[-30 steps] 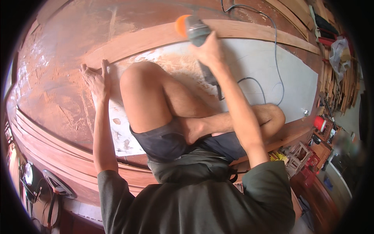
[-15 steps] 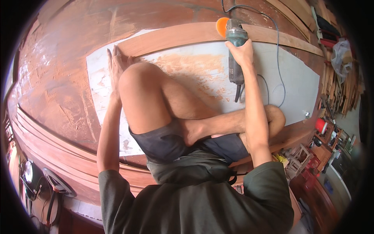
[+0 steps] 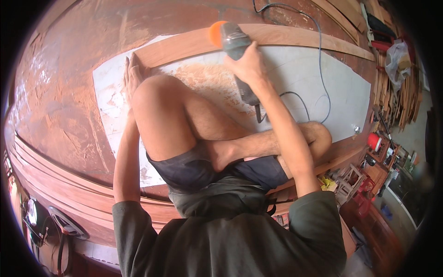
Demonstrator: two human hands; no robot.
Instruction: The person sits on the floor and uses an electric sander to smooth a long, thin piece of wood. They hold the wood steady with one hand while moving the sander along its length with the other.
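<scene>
A long, slightly curved wooden board [image 3: 286, 36] lies crosswise in front of my crossed legs, along the far edge of a white sheet [image 3: 344, 90]. My right hand [image 3: 249, 64] is wrapped round the body of a dark green angle grinder [image 3: 234, 40]. Its orange disc [image 3: 215, 34] is over the board, left of its middle; whether they touch I cannot tell. At the board's left end rests my left hand [image 3: 132, 76], fingers stretched out against the end, partly hidden behind my raised knee.
Reddish sawdust [image 3: 207, 76] covers part of the sheet. The grinder's cord [image 3: 319, 60] loops across board and sheet on the right. Long wooden strips [image 3: 60, 171] lie at the lower left. Stacked wood [image 3: 400, 99], a clear plastic bag [image 3: 398, 60] and red stools [image 3: 366, 189] stand at the right.
My right hand has moved the grinder leftward along the board, and its body now tilts more to the left. My left hand stays at the board's end. The view has shifted slightly.
</scene>
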